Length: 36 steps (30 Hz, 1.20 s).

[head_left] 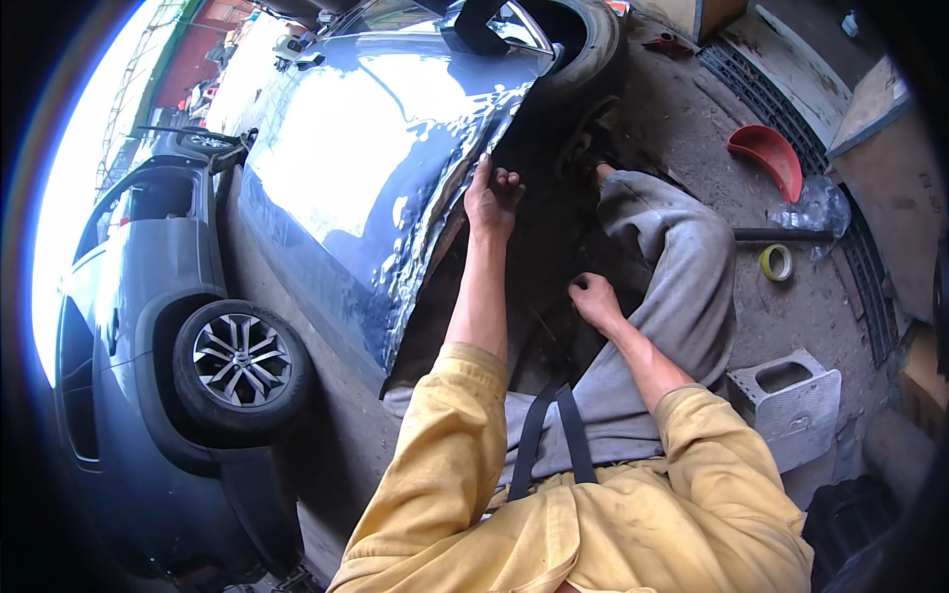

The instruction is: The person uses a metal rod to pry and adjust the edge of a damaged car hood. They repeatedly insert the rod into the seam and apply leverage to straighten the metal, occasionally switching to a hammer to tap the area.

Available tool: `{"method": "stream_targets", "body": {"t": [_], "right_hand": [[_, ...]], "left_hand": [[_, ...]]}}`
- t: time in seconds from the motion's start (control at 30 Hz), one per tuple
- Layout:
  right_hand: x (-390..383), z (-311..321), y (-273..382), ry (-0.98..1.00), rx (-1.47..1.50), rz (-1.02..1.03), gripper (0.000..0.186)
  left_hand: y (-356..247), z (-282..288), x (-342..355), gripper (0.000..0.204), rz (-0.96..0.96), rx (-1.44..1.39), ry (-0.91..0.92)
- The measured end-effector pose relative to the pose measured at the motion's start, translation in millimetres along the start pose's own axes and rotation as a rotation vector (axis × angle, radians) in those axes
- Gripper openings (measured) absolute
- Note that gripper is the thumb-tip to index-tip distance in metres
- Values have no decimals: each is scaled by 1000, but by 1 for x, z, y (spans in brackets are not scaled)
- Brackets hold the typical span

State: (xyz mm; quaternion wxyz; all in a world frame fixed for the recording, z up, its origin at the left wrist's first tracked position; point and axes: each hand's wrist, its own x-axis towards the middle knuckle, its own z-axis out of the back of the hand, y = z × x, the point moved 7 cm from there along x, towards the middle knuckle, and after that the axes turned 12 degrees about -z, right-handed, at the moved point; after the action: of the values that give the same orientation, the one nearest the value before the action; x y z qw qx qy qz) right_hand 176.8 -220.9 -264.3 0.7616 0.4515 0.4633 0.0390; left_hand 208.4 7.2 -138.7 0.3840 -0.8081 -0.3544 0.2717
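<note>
A dark, glossy car body panel lies in front of me to the left, with bright glare and rippled reflections along its near edge. My left hand is at that edge. Its thumb points up against the rim, apart from the half-curled fingers, and nothing shows in the palm. Lower and to the right, my right hand is closed by my bent leg in grey trousers. Its fingertips are pressed together, and whatever they may hold is hidden. The space under the panel is in deep shadow.
Far left stands a second dark car with a spoked wheel. The worked car's tyre is at the top. On the floor at right are a red curved tray, clear plastic, a yellow tape roll, a dark bar and a grey step stool.
</note>
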Motion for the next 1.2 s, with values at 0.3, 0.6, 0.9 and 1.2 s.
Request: {"method": "stream_targets", "body": {"t": [0.3,0.6,0.9,1.2], "right_hand": [[8,-5,-7,-70,-37,75,27],[-1,4,-3,-86,-61,48,27],[4,-2,-7,-44,-107,39,29],[13,-8,-18,-51,-252,3,31]], "left_hand": [[0,-4,-2,29,-8,-12,2],[-6,2,-4,26,41,-92,65],[-13,-6,-24,21,80,-544,57],[-28,10,-45,28,29,-701,-14]]}}
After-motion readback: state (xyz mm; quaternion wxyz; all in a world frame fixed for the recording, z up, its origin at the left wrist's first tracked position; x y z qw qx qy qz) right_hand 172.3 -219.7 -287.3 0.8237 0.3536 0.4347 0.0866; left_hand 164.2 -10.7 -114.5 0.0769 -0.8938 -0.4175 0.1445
